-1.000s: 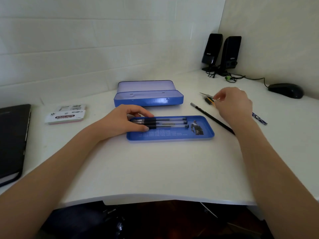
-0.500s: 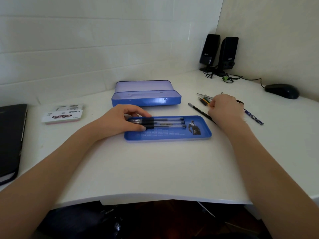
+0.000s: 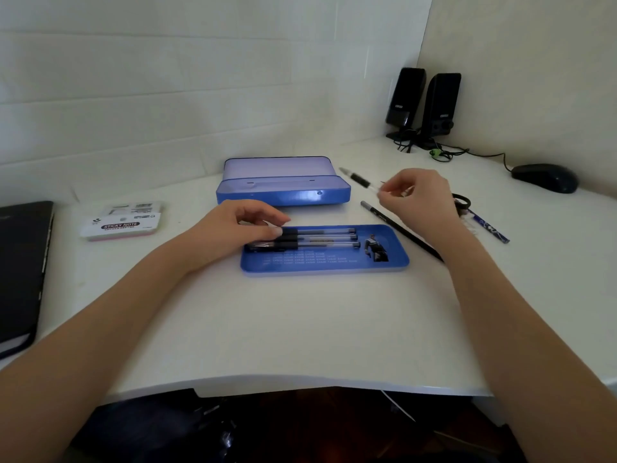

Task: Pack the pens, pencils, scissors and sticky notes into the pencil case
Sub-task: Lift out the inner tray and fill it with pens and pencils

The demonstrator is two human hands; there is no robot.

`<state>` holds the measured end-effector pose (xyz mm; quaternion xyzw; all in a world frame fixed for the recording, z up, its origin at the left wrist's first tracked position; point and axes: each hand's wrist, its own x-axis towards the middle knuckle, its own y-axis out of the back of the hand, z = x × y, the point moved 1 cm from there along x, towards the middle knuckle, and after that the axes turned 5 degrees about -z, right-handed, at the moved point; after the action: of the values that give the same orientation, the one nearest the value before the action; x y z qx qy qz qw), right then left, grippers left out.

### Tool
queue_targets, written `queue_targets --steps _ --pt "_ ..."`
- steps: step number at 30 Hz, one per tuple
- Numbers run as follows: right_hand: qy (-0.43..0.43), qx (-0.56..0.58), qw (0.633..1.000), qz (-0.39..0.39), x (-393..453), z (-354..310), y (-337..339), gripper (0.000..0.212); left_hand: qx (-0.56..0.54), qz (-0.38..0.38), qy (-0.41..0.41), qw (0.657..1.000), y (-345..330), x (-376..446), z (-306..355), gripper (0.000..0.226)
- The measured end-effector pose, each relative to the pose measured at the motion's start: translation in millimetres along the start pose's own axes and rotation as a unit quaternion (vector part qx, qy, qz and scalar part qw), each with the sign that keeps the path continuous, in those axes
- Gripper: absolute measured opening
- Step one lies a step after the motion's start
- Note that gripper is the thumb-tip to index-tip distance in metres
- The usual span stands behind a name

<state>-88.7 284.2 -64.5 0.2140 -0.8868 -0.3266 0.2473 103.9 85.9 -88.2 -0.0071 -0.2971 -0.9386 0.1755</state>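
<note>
A blue tray [image 3: 394,262] of the pencil case lies mid-desk with three black pens [image 3: 320,240] in it. My left hand [image 3: 233,228] rests on the pens' left ends, fingertips touching them. Behind stands the open blue pencil case [image 3: 283,192]. My right hand [image 3: 420,202] pinches a clear pen with a black grip [image 3: 359,178], lifted above the desk right of the case. A black pencil [image 3: 397,225] lies diagonally beside the tray. Partly hidden behind my right hand are a blue patterned pen [image 3: 490,227] and black scissor handles [image 3: 462,200]. Sticky notes [image 3: 122,223] sit at the left.
A black notebook [image 3: 23,269] lies at the left edge. Two black speakers [image 3: 424,108] with cables stand in the back corner, and a black mouse [image 3: 544,177] sits at the far right. The desk's front edge curves across the bottom.
My right hand has lifted from the pile at the right and now holds a clear pen up, pointing back-left. My left hand has stayed on the pens in the tray.
</note>
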Motion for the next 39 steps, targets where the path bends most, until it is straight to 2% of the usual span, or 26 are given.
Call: queue_targets --steps 2,4,6,8,12,15,17,19,22,24,31,35,39 --pt "0.061 0.063 0.986 -0.139 -11 -15 -3 0.009 -0.061 0.022 0.01 0.998 0 1 -2 0.015" --pt "0.124 0.047 0.96 -0.246 -21 -29 -11 0.007 -0.084 0.03 0.014 0.996 0 2 -1 0.015" --pt "0.173 0.029 0.939 -0.296 -29 -38 -23 0.005 -0.087 0.025 0.014 0.996 1 2 -1 0.015" --pt "0.201 0.013 0.928 -0.312 -35 -43 -35 0.005 -0.074 0.004 0.012 0.997 0 2 -1 0.016" --pt "0.204 0.018 0.937 -0.282 -35 -44 -42 0.016 0.032 -0.045 0.007 0.998 -2 1 2 0.026" --pt "0.136 0.026 0.981 -0.137 -19 -32 -26 0.022 0.055 -0.061 0.008 0.997 -1 -2 4 0.038" --pt "0.076 -0.061 0.995 -0.011 -7 -16 -10 0.016 0.059 -0.058 0.003 0.997 -1 -3 5 0.039" --pt "-0.017 -0.179 0.983 0.043 3 3 3 0.015 0.062 -0.051 -0.002 0.997 -2 -3 6 0.037" --pt "-0.167 -0.265 0.95 -0.003 13 26 4 0.029 0.068 -0.054 -0.007 0.996 -3 -3 8 0.036" --pt "-0.194 -0.273 0.942 -0.019 14 31 0 0.028 0.071 -0.058 -0.009 0.996 -2 -4 9 0.038" --pt "-0.166 -0.247 0.953 -0.062 13 26 -4 0.017 0.065 -0.058 -0.013 0.996 -2 -5 9 0.04" --pt "-0.159 -0.193 0.966 -0.072 10 16 -9 0.033 0.063 -0.058 -0.013 0.996 -2 -4 7 0.038" --pt "-0.145 -0.168 0.971 -0.087 10 11 -9 0.031 0.061 -0.059 -0.009 0.996 -2 -3 5 0.038"
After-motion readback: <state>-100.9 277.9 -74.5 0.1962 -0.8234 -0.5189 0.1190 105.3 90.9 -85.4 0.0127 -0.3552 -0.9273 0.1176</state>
